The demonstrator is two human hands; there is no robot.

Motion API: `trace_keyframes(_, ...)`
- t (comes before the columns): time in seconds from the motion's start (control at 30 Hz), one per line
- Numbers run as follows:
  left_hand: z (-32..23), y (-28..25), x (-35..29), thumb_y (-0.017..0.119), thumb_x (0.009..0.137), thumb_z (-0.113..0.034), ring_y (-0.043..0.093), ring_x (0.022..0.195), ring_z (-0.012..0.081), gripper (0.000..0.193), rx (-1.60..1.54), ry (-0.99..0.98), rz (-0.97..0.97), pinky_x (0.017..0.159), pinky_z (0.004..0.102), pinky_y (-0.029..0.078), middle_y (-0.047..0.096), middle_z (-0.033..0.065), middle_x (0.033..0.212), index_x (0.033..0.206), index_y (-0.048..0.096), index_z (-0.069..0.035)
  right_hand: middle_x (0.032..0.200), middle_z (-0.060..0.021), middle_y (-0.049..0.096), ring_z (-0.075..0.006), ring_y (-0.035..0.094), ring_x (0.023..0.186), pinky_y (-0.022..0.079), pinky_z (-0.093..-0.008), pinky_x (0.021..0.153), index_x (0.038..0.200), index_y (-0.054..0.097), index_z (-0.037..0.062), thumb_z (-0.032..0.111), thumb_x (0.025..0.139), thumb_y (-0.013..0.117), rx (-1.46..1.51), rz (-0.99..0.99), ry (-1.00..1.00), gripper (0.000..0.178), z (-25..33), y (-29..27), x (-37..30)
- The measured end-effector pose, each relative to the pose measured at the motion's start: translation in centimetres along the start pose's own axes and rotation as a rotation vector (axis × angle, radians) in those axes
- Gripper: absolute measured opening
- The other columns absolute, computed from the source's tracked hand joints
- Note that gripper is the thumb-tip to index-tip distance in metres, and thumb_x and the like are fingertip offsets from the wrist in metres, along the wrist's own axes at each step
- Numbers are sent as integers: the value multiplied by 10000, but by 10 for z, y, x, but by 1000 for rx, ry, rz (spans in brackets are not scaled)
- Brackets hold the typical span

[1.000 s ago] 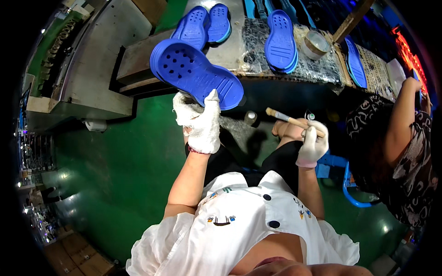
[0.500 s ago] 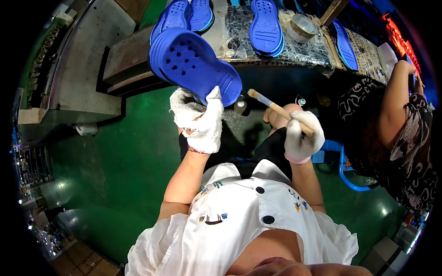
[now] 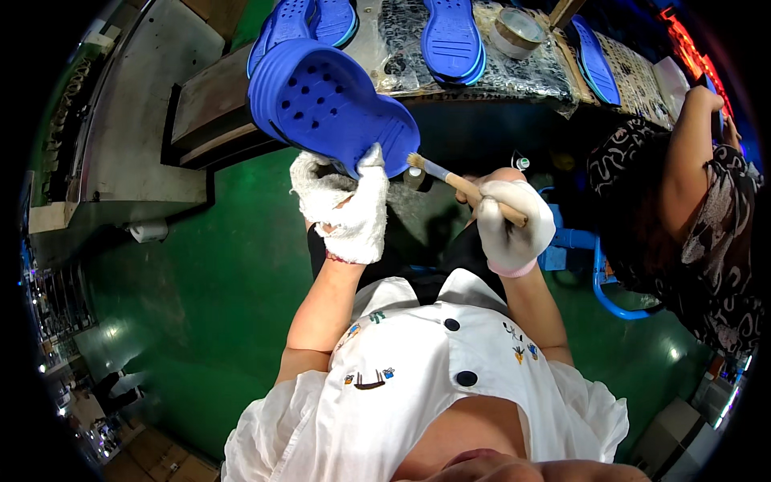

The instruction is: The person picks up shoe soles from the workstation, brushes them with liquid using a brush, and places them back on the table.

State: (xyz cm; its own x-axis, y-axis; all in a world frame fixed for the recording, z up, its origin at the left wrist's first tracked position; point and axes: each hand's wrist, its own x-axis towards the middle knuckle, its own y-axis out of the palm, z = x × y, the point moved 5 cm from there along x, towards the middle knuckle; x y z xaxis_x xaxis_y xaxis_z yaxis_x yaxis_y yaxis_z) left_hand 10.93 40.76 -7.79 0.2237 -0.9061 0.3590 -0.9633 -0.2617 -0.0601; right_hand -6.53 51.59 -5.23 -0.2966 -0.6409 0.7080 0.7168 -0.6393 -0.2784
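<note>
Bristles [image 3: 414, 161] of a wooden-handled brush [image 3: 468, 187] stand at the near end of a perforated blue shoe sole [image 3: 325, 104] (whether they touch it, I cannot tell). The gloved right hand [image 3: 516, 225] is curled round the handle, seemingly to aim the tip leftward. The sole is held up in front of the bench [image 3: 514, 84], where the gloved left hand [image 3: 349, 205] pinches its near end, thumb on the inner face, other fingers mostly hidden; that grip probably keeps most of the face uncovered. Other blue soles [image 3: 452, 40] lie on the bench, apparently within reach.
</note>
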Motion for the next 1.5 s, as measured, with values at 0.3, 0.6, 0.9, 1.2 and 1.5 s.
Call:
trace_keyframes(0.3, 0, -1, -2, 806, 681, -157, 535, 682, 114, 375, -32, 67, -4, 624, 244, 455, 579, 67, 831, 898, 532, -21, 632, -93, 590, -200, 523, 499, 429, -280, 494, 811, 608, 20, -31, 722, 614, -69, -19, -56, 103, 12, -3, 4)
trace_keyframes(0.6, 8, 8, 2, 801, 690, -160, 523, 651, 108, 370, -62, 134, 50, 598, 236, 448, 571, 58, 825, 923, 551, -20, 615, -101, 573, -204, 521, 490, 433, -276, 491, 831, 602, 6, -42, 729, 601, 13, -41, -22, 113, 1, -6, -1)
trace_keyframes(0.9, 30, 54, 77, 690, 824, -135, 547, 745, 98, 390, -155, -28, 270, 659, 234, 467, 597, 63, 898, 1138, 523, 26, 664, -71, 617, -108, 569, 531, 446, -220, 500, 798, 620, -6, -38, 768, 551, -61, -197, 382, 81, -58, -20, -47)
trace_keyframes(1.2, 41, 81, 138, 622, 831, -228, 573, 900, 333, 207, 402, 387, 291, 809, 400, 460, 620, 183, 909, 903, 668, -40, 667, -36, 613, -74, 556, 533, 433, -199, 498, 811, 628, -8, -49, 768, 555, 29, -146, 435, 94, -59, -11, -50)
trace_keyframes(1.5, 47, 53, 226, 685, 654, -618, 542, 1115, 322, 879, 989, -97, 464, 937, 382, 418, 548, 216, 1214, 1243, 503, 9, 731, -77, 640, -126, 578, 558, 452, -225, 533, 819, 620, 2, -21, 745, 577, -43, -65, 392, 88, -73, 0, -56)
